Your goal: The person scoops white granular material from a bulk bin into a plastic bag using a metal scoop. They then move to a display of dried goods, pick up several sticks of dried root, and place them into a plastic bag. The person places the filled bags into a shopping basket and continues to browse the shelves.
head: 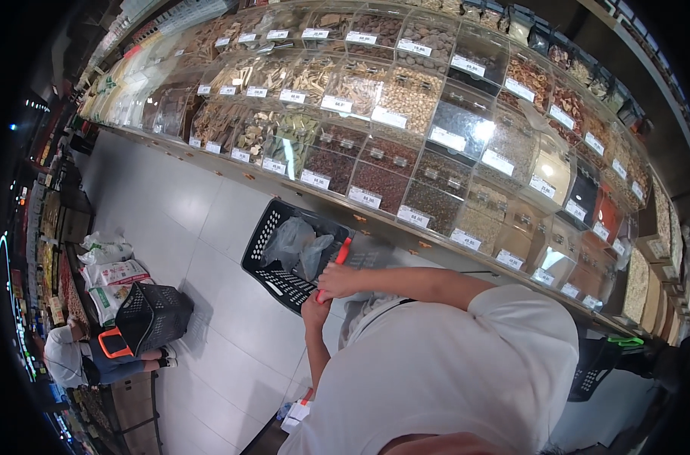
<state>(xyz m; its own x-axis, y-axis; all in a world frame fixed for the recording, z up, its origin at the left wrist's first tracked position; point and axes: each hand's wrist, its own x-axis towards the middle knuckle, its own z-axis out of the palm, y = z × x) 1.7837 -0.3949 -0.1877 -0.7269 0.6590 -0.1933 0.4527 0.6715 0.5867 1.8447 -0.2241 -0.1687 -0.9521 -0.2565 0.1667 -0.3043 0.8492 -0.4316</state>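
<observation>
A black perforated plastic shopping basket (291,293) is in front of me on the tiled floor, tilted in my view. Inside it lie filled, clear plastic bags (291,239), their contents too blurred to tell. The basket has a red handle (343,251). My right hand (339,281) is closed around this handle, red showing on both sides of the fist. Just below it, my left hand (315,309) grips the handle's lower end, close against the right. My white T-shirt fills the lower middle of the view.
Tiered clear bins (407,96) of dried goods with price labels run along the aisle, above a wooden ledge (345,202). At left, a person (66,355) bends by the shelves near a black basket (154,315) and stacked sacks (114,273). Another dark basket (592,367) stands at right.
</observation>
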